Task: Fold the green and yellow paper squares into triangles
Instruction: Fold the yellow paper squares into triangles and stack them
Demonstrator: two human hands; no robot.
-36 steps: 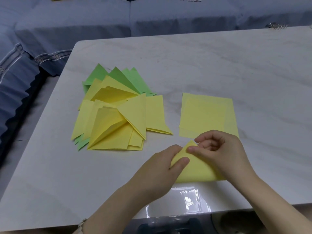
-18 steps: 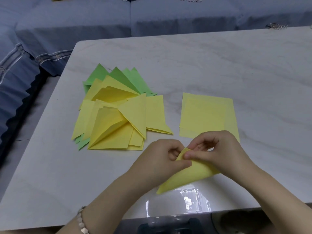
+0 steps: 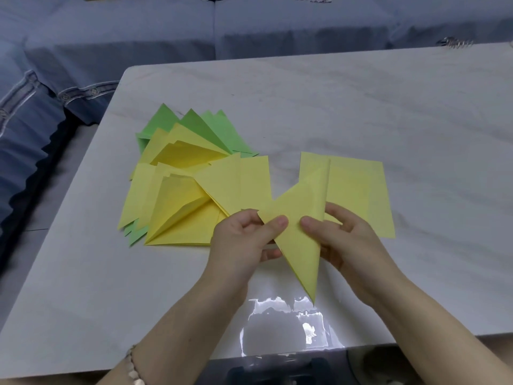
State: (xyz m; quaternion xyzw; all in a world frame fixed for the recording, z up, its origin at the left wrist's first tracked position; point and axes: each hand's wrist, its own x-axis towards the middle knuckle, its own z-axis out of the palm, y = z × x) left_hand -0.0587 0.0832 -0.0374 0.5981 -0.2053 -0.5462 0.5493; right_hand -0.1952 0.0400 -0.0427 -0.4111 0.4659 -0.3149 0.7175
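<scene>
Both hands pinched one folded yellow triangle (image 3: 299,218) held above the table (image 3: 361,107): the left hand (image 3: 244,240) at its left corner, the right hand (image 3: 347,240) at its right edge. Folded yellow and green pieces lay in a heap (image 3: 183,195) to the left, and flat yellow squares (image 3: 358,184) lay beyond the right hand.

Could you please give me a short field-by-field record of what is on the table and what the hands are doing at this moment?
held paper: yellow triangle, folded, apparently lifted off the table
left hand: pinches the triangle's left corner
right hand: pinches its right edge
pile of triangles: yellow over green, overlapping, left of the hands
stack of squares: yellow, unfolded, flat, beyond the right hand
table: pale, marble-patterned
sofa: blue, beyond the table
</scene>
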